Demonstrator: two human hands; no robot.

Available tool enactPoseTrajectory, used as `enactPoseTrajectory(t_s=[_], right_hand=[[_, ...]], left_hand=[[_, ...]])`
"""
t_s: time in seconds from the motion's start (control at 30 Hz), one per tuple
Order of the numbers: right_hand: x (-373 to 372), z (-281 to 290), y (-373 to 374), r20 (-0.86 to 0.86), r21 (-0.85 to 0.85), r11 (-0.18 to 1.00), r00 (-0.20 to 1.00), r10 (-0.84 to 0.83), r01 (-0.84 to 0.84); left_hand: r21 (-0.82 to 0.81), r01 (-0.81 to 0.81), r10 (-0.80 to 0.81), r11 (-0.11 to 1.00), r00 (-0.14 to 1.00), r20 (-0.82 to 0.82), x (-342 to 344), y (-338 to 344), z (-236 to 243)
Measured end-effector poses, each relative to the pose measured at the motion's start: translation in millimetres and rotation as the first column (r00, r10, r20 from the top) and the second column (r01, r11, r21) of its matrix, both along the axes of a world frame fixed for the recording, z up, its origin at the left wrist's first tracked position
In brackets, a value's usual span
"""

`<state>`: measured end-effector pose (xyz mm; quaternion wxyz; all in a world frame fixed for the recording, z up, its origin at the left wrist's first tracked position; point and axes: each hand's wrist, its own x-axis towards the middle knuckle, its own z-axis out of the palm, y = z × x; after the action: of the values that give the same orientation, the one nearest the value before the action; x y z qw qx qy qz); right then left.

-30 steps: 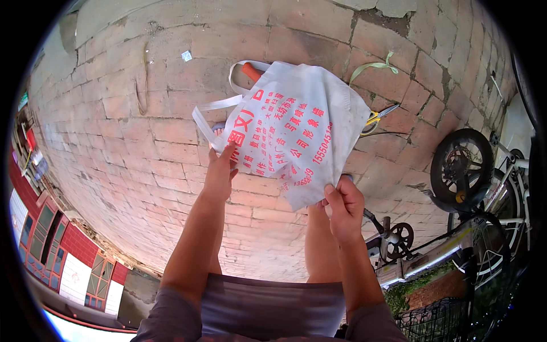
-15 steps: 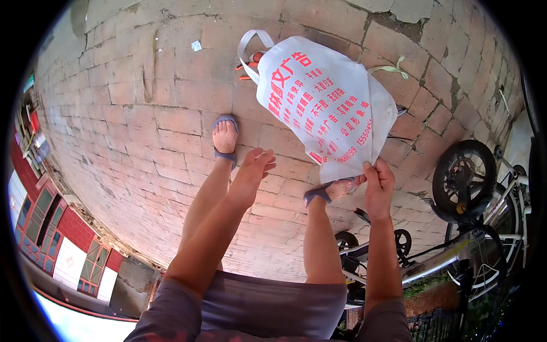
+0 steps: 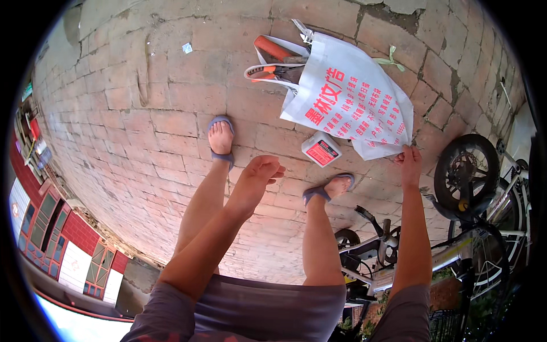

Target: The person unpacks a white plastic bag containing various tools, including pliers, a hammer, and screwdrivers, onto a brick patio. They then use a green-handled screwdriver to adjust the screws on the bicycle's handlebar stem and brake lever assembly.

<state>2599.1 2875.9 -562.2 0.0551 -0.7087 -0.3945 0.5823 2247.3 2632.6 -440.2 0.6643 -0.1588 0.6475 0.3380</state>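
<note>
A white carrier bag (image 3: 364,97) with red print lies on the brick paving, its mouth and handles to the left. My right hand (image 3: 408,165) pinches its lower right corner. Out of the mouth stick a thick orange-red handle (image 3: 272,48) and an orange and dark tool (image 3: 270,73); what kinds they are I cannot tell. Beside the bag's near edge lies a small white container (image 3: 321,149) with a red and black label. My left hand (image 3: 262,171) hangs in the air above the ground between my feet, fingers loosely bent and nothing visible in them.
My sandalled feet, the left foot (image 3: 221,138) and the right foot (image 3: 337,185), stand near the bag. On the right is a two-wheeler with a black wheel (image 3: 465,175). A pale green strip (image 3: 391,58) and a paper scrap (image 3: 187,48) lie on the paving.
My right hand has moved right and slightly up, pulling the bag's corner along. The bag has shifted right, exposing the tools at its mouth and the white container. My left hand's fingers have curled a little.
</note>
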Motion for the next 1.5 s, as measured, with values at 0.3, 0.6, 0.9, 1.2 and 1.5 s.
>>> enactPoseTrajectory(t_s=[0.3,0.6,0.9,1.2,1.5], right_hand=[[-156.9,34.3,-44.7,0.326,0.369,0.793,0.866,0.378,-0.485],[-339.9,-2.5,-59.3,0.562,-0.151,0.030,-0.061,0.825,-0.988],[-267.9,13.6,-41.7,0.542,-0.381,0.042,-0.186,0.820,-0.924],[-151.2,17.0,-61.4,0.475,-0.454,0.372,0.133,0.870,-0.810],[-298.7,19.4,-101.3,0.098,0.177,0.430,0.451,0.887,-0.885]], left_hand=[[0.132,0.037,-0.038,0.991,0.999,0.004,6.7,-5.5,26.4],[0.181,0.213,-0.194,0.960,0.974,-0.117,-5.6,10.1,51.4],[0.234,0.085,-0.063,0.968,0.993,-0.101,-21.5,12.8,60.2],[0.286,0.037,-0.006,0.958,0.994,-0.109,-25.3,13.9,62.6],[0.261,0.232,-0.206,0.937,0.971,-0.123,-14.8,15.2,59.0]])
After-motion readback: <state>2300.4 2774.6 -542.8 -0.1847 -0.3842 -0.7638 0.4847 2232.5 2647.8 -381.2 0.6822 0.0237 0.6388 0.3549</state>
